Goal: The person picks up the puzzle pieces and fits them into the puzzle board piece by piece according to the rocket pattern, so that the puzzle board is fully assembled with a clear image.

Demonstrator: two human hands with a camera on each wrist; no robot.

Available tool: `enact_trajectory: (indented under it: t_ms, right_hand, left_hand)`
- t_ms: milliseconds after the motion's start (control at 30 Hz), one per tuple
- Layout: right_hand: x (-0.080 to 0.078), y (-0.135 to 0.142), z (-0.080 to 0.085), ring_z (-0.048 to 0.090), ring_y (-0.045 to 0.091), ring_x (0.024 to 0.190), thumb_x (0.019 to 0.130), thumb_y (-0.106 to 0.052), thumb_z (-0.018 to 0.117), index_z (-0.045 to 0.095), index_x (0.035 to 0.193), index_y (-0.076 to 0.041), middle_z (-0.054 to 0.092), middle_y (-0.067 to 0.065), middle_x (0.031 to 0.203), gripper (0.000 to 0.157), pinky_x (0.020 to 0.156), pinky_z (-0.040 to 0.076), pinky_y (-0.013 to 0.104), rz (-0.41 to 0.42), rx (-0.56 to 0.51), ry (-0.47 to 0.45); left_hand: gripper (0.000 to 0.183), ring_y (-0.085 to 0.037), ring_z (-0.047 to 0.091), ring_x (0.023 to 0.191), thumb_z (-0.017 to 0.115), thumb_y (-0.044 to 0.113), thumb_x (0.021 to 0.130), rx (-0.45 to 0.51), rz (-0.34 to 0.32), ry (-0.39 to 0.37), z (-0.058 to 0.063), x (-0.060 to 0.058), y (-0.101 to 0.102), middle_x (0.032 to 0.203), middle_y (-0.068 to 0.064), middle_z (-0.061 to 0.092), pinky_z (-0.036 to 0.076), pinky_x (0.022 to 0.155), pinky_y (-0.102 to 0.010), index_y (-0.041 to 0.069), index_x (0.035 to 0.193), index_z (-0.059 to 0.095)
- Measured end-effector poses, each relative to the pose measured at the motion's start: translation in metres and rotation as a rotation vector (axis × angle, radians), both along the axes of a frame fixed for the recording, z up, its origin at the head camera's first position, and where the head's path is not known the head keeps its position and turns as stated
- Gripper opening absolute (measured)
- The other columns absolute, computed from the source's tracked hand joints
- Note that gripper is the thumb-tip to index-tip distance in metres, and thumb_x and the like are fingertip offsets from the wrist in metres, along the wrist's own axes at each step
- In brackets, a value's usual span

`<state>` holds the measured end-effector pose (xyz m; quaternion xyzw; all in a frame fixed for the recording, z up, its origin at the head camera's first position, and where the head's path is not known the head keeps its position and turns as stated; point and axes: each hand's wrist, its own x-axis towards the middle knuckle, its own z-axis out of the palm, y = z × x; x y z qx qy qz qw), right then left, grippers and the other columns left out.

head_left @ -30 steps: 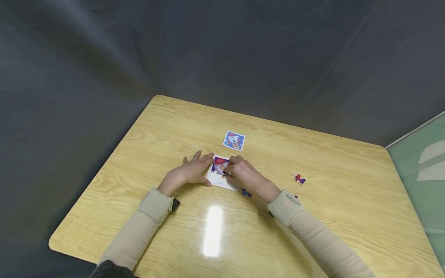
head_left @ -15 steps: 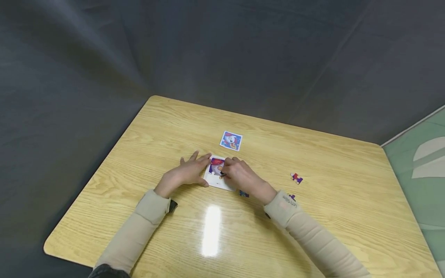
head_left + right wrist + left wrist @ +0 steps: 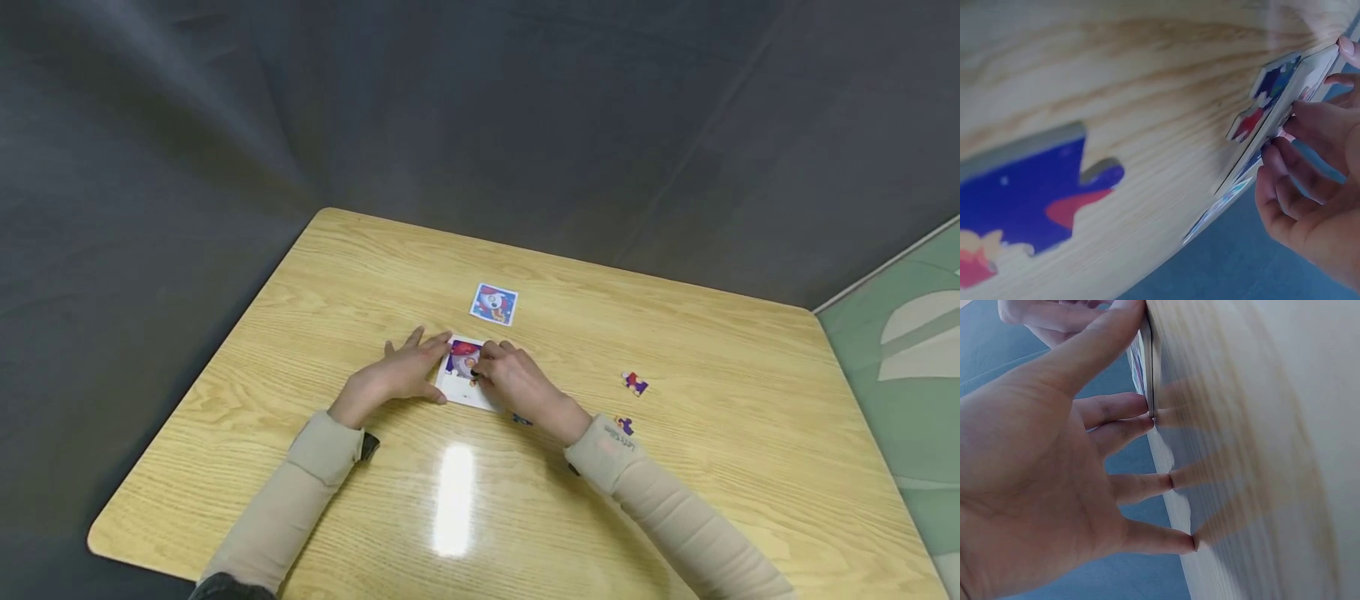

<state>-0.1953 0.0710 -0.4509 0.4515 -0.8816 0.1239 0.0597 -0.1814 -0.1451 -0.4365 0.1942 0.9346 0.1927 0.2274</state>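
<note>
A white-framed jigsaw board [image 3: 463, 393] lies on the table, its upper part filled with a red, purple and grey picture. My left hand [image 3: 397, 372] rests at its left edge, fingers spread and fairly straight; in the left wrist view the thumb and forefinger touch the board's side. Over the board's right half, my right hand [image 3: 521, 383] has curled fingers and pinches a puzzle piece [image 3: 476, 372] against the picture. Most of that piece is hidden by the fingertips. A blue puzzle piece [image 3: 522, 420] lies just below the board, partly behind the right hand.
A small reference picture card [image 3: 494, 305] lies beyond the board. Two loose pieces, a red and purple one [image 3: 635, 384] and a purple and orange one [image 3: 625, 425], lie to the right on the wooden table [image 3: 360, 275]. Dark curtain [image 3: 480, 125] hangs behind.
The whole view has shifted slightly. The right hand stays over the board with small finger movements, and the purple and orange piece shows more beside the right sleeve. The left hand keeps its place.
</note>
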Motion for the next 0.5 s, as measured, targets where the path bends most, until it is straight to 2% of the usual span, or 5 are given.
enact_trajectory:
  t_ms: [167,300,400,500]
  right_hand:
    - [-0.002,0.003,0.003,0.058,0.02,0.075,0.081,-0.002,0.074,0.076,0.094,-0.005,0.065,0.008,0.091,0.014,0.063,0.052,0.03,-0.03,-0.041,-0.083]
    - [-0.009,0.015,0.01,0.06,0.02,0.084,0.083,-0.003,0.073,0.074,0.1,-0.002,0.066,0.008,0.096,0.017,0.073,0.054,0.03,-0.084,-0.114,-0.145]
    - [-0.013,0.037,0.021,0.061,0.023,0.091,0.084,-0.004,0.073,0.072,0.105,-0.001,0.065,0.01,0.102,0.021,0.079,0.055,0.033,-0.181,-0.185,-0.146]
    - [-0.015,0.076,0.028,0.061,0.028,0.095,0.085,-0.002,0.071,0.07,0.109,0.001,0.065,0.013,0.107,0.024,0.081,0.055,0.039,-0.281,-0.252,-0.157]
  left_hand:
    - [0.092,-0.045,-0.001,0.144,0.074,0.04,0.082,0.0,-0.027,0.006,-0.002,-0.005,0.002,0.161,-0.006,0.011,0.006,0.099,-0.08,0.006,0.152,0.026]
    - [0.092,-0.045,-0.002,0.143,0.075,0.039,0.081,0.004,-0.034,0.002,-0.002,-0.004,0.001,0.161,-0.007,0.01,0.004,0.099,-0.08,0.005,0.152,0.027]
    - [0.092,-0.046,-0.003,0.143,0.075,0.039,0.081,0.008,-0.028,-0.003,-0.003,-0.002,-0.001,0.161,-0.007,0.009,0.002,0.098,-0.08,0.005,0.152,0.027]
    - [0.092,-0.046,-0.003,0.143,0.075,0.039,0.081,0.005,-0.025,-0.004,-0.004,0.0,-0.006,0.161,-0.007,0.009,0.002,0.098,-0.08,0.005,0.152,0.027]
